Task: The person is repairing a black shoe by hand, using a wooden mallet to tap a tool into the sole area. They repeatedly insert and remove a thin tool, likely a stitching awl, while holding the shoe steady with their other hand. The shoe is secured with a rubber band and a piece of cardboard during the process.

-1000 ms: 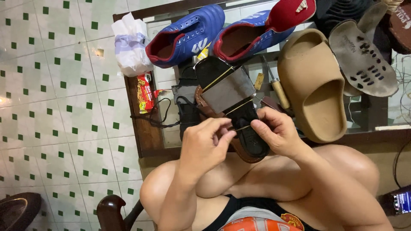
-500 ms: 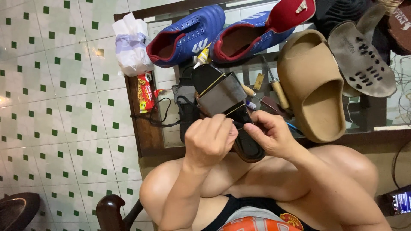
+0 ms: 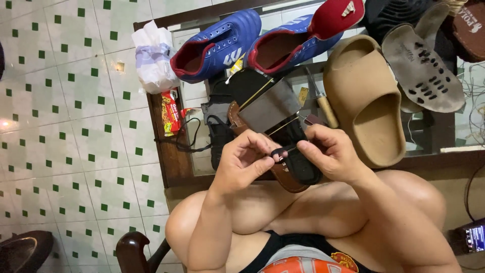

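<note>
Head view: both hands meet over the knees, in front of a low glass-topped table (image 3: 166, 151). The left hand (image 3: 245, 164) has fingers curled tight, pinching a black strap (image 3: 281, 152) of a brown sandal (image 3: 283, 146). The right hand (image 3: 331, 151) pinches the same strap from the other side. 2 blue shoes (image 3: 217, 45) lie on the table beyond.

Two hands: left hand (image 3: 242, 164), right hand (image 3: 331, 151), both on one black-brown sandal (image 3: 298, 162) at centre. Two blue football boots (image 3: 220, 45) (image 3: 298, 43) at 12 o'clock. One tan slide (image 3: 366, 98) at 2. One perforated insole (image 3: 422, 68) at 2. One white plastic bag (image 3: 151, 58) at 10. One wooden-handled knife (image 3: 323, 103). One red packet (image 3: 171, 111).
</note>
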